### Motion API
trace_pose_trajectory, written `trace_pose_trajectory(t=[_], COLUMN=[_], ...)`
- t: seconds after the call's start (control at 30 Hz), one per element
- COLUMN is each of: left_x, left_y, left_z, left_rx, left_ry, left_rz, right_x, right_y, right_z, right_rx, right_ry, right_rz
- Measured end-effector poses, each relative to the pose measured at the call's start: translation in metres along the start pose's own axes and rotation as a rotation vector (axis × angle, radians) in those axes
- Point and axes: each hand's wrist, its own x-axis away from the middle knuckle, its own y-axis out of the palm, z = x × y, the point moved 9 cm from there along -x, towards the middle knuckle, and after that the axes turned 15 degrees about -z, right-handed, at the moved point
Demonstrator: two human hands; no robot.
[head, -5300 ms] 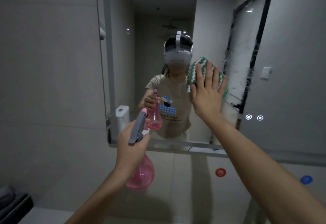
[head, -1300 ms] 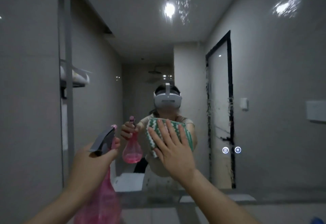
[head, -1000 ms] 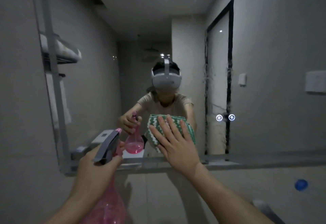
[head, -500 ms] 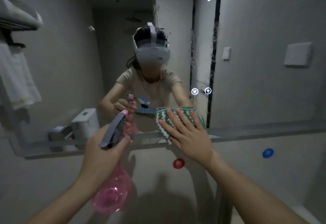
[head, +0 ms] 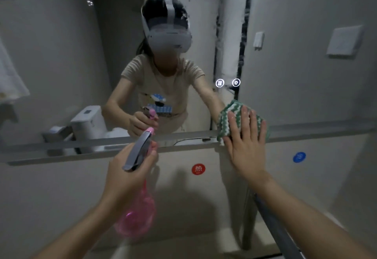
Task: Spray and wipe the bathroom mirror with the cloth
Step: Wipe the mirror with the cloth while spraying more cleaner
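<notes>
Pressing cloth (head: 225, 119) flat on mirror (head: 306, 75), lower edge.
My right hand (head: 245, 146): fingers straight, spread over the cloth. My left hand (head: 126, 175): grip curled round pink spray bottle (head: 135, 218), held off the glass.

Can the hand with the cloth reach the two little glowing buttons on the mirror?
Probably yes. The right hand presses the cloth flat at the mirror's bottom edge, and the glowing buttons sit just above it on bare glass with nothing between. The left hand only holds the spray bottle.
</notes>
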Motion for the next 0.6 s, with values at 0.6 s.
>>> trace_pose_trajectory(t=[0.6], left_x=[0.047], left_y=[-0.153], left_z=[-0.044], left_rx=[-0.149], left_ry=[0.048], left_rz=[0.142], right_x=[-0.02], right_y=[0.002], right_z=[-0.263], right_rx=[-0.043], right_ry=[-0.223], right_rz=[0.065])
